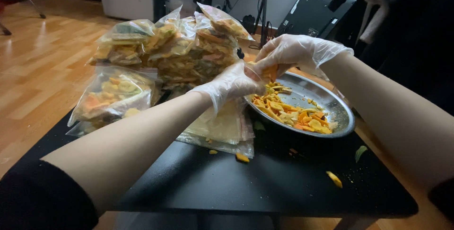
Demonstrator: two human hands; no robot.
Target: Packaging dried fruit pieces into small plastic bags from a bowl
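Note:
Both my hands wear clear plastic gloves. My left hand (229,84) pinches the mouth of a clear plastic bag (253,71) just left of a round metal tray (338,104). My right hand (295,52) is closed on a few orange and yellow dried chips (270,72) and holds them at the bag's opening, above the tray's near-left rim. The tray carries a loose heap of the same chips (293,114). Under my left hand lies a flat stack of empty clear zip bags (222,128).
A pile of filled clear bags of chips (165,45) stands at the back left of the black table (265,178). Stray chip pieces (334,179) lie on the table in front. Wooden floor lies to the left; a dark stand and hanging clothes are behind.

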